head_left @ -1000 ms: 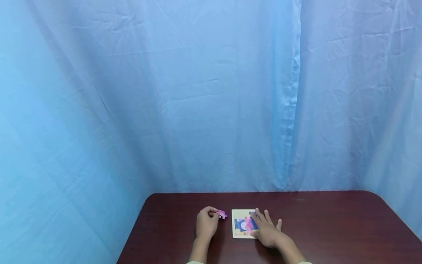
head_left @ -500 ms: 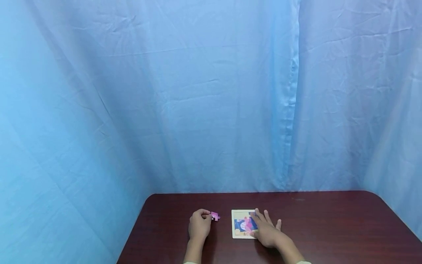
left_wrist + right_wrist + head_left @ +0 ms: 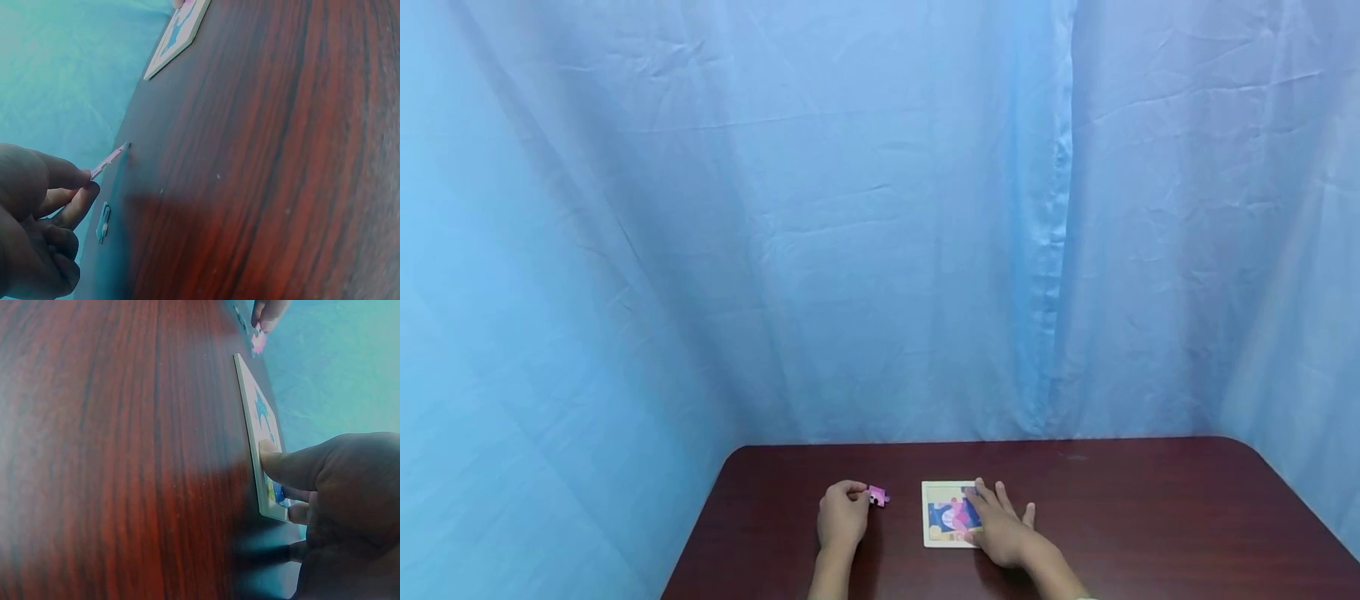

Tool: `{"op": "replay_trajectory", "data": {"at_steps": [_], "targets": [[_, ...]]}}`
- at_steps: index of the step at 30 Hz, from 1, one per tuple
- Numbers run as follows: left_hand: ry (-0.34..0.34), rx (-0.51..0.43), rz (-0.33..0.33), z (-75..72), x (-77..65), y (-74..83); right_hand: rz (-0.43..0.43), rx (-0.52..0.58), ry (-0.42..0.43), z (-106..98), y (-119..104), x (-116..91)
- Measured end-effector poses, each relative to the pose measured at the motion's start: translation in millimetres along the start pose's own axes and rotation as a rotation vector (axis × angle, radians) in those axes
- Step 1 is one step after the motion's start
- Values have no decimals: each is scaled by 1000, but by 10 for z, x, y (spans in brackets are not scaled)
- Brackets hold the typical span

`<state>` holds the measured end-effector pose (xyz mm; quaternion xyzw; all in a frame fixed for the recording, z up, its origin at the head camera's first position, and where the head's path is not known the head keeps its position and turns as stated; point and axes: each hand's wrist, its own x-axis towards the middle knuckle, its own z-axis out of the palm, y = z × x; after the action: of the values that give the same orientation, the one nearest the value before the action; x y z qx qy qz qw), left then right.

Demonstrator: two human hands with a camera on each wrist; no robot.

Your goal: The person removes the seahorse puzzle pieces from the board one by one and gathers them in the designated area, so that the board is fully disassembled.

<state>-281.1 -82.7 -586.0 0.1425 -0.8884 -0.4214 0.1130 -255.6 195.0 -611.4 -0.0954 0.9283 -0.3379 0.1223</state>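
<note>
Between thumb and fingertips, my left hand (image 3: 842, 518) pinches a pink jigsaw piece (image 3: 878, 497), which is tilted and held just above the table in the left wrist view. To its right lies a square puzzle board (image 3: 925, 525) with a pale frame and a partly filled picture in pink, blue and yellow. My right hand (image 3: 1006, 529) rests on the board's right side with fingers spread, hiding that part of it. The right wrist view shows the thumb pressing on the board's face. A second jigsaw piece (image 3: 103, 222) lies on the table beneath my left hand.
The dark red-brown wooden table (image 3: 1135, 517) has rounded far corners. Blue curtains (image 3: 850, 250) hang behind it and along its sides.
My left hand has moved left, away from the board, carrying the pink jigsaw piece. My right hand stays on the board.
</note>
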Motion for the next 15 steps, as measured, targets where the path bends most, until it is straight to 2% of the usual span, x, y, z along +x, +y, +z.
{"op": "replay_trajectory", "data": {"at_steps": [15], "targets": [[25, -25, -5, -56, -1, -74, 16, -22, -5, -9, 61, 51]]}}
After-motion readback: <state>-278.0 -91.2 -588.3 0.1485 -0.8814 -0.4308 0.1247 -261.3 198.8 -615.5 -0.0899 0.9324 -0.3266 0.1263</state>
